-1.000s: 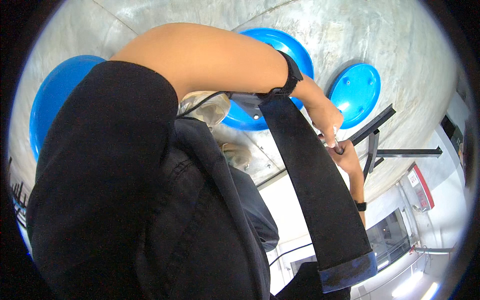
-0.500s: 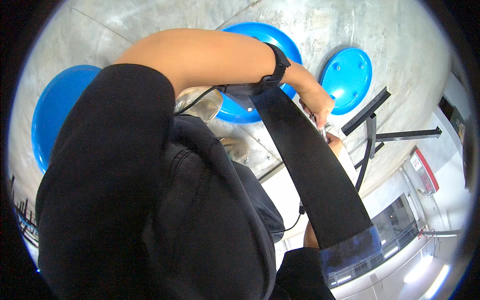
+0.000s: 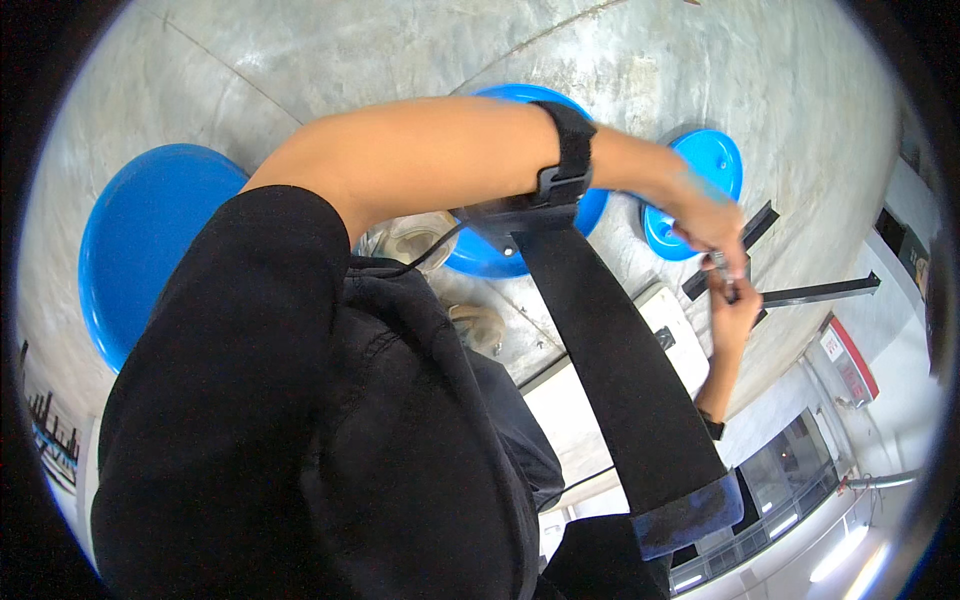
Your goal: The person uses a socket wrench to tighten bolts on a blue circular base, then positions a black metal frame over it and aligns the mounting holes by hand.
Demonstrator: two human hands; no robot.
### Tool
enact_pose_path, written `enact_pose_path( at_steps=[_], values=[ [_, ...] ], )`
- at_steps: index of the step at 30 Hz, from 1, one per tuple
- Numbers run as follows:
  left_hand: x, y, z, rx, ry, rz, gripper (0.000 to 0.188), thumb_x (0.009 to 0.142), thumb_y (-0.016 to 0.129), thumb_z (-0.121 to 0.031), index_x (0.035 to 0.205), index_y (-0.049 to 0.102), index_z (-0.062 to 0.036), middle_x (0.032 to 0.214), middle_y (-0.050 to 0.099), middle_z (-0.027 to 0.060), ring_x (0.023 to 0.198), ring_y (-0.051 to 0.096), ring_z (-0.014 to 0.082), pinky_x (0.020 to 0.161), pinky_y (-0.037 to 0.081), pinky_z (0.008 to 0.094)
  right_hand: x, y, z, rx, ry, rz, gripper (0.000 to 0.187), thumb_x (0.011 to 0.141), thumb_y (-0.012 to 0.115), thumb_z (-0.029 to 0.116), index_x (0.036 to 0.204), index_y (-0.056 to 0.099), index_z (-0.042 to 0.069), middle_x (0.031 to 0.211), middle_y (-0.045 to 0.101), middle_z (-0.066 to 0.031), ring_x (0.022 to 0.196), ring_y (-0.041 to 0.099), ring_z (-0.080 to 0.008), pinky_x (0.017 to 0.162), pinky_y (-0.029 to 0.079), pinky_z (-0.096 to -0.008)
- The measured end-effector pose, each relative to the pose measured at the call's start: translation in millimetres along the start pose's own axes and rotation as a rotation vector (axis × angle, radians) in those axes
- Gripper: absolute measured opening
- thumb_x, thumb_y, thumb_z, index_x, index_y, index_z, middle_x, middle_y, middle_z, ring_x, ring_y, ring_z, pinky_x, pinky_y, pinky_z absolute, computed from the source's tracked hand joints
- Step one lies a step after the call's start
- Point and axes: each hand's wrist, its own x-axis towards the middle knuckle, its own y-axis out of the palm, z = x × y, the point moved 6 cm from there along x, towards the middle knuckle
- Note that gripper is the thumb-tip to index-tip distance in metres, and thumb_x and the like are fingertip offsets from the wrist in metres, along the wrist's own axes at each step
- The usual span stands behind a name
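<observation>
Metal bit, mostly hidden between both hands.

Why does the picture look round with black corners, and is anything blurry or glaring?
Head view: a fisheye lens bends straight edges and leaves a black rim. The black sleeve and wide strap loom large and fill much of it. The left hand and right hand look small and slightly soft. The concrete floor is evenly lit; bright strip lights glare at lower right.

Workshop-like room, bare concrete floor, 3 blue round stools, fluorescent tubes
</observation>
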Motion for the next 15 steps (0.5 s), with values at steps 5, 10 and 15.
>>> enact_pose_path(
  at_steps=[5,10,15],
  values=[
    [-42.0,-61.6,-45.6,0.393,0.023,-0.427,0.049,0.079,0.058,-0.048,0.082,0.066,0.0000,0.059,0.055,0.0040,0.049,0.048,0.0145,0.046,0.038,0.0308,29.7,-10.4,40.4,0.043,0.017,-0.078,0.035,0.079,0.066,0.015,0.059,0.041,-0.001,0.053,0.030,0.0047,0.052,0.026,-0.0049,0.044,0.018,-0.0255],
    [-108.4,-86.3,-56.0,0.134,0.179,-0.573,0.045,0.083,0.056,-0.044,0.091,0.064,-0.0005,0.075,0.056,0.0031,0.072,0.049,0.0120,0.069,0.040,0.0247,36.1,15.0,88.5,0.229,0.153,-0.033,0.033,0.080,0.067,0.016,0.058,0.046,0.001,0.053,0.033,0.0067,0.051,0.026,-0.0037,0.044,0.017,-0.0251],
    [-155.8,-67.3,-11.8,0.065,-0.043,-0.617,0.044,0.089,0.050,-0.043,0.093,0.062,-0.0017,0.076,0.054,0.0010,0.076,0.048,0.0098,0.072,0.040,0.0239,31.3,50.3,102.1,0.257,0.107,0.101,0.034,0.076,0.068,0.015,0.057,0.045,0.000,0.050,0.030,0.0061,0.049,0.026,-0.0035,0.043,0.017,-0.0265]
  ],
)
